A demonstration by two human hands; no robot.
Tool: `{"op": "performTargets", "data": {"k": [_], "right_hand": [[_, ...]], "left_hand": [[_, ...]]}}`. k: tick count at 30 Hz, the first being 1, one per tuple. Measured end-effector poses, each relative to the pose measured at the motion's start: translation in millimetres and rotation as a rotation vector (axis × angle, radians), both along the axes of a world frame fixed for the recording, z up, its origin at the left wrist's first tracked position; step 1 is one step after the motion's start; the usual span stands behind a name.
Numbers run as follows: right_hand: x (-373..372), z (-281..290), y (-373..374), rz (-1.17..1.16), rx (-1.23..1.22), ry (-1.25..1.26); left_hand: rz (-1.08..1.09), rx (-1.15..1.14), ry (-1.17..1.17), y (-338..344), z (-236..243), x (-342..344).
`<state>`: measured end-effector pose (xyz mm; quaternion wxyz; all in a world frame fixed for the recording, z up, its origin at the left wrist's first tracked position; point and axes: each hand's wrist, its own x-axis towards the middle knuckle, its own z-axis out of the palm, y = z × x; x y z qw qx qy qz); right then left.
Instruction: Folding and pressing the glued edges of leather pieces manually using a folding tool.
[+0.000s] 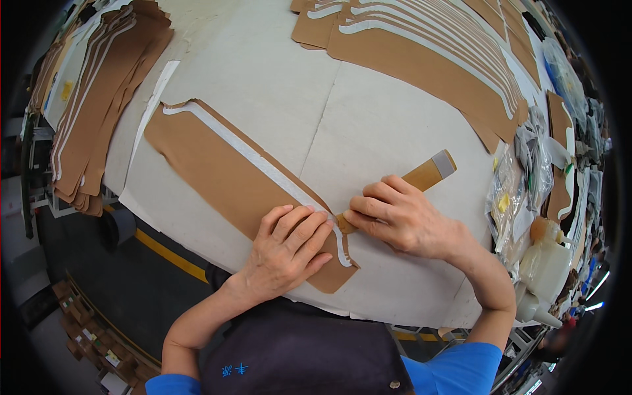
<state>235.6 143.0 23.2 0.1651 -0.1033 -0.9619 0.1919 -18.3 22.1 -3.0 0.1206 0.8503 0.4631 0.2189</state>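
A long brown panel, leather-like, lies slanted on the pale table, with a white strip along its far edge that bends into a curve at the near end. My left hand rests flat on the panel's near part, fingers stretched out and fingertips on the strip. Closed around a flat yellow-brown wooden tool with a grey band near its upper end is my right hand. The tool's lower tip meets the panel's edge beside my left fingertips. My right fingers partly cover the tool.
Stacked brown panels with white strips hang over the left edge. More fan out at the far right. Clear plastic bags and a whitish plastic bottle line the right edge. The table's near edge runs close to my apron.
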Motion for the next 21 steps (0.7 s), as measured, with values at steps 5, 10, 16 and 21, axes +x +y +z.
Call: {"op": "performTargets", "data": {"k": [5,10,16,21], "right_hand": [[-5,0,9,0.041,-0.009,0.000],[-10,0,18,0.083,-0.023,-0.012],[-21,0,28,0.124,-0.023,-0.002],[-29,-1,35,0.143,-0.037,-0.008]], "left_hand": [[0.012,-0.002,0.002,-1,-1,0],[0.091,0.048,0.007,-2,5,1],[0.116,-0.013,-0.014,-7,-6,-4],[0.177,0.024,-0.035,3,10,-8]]}}
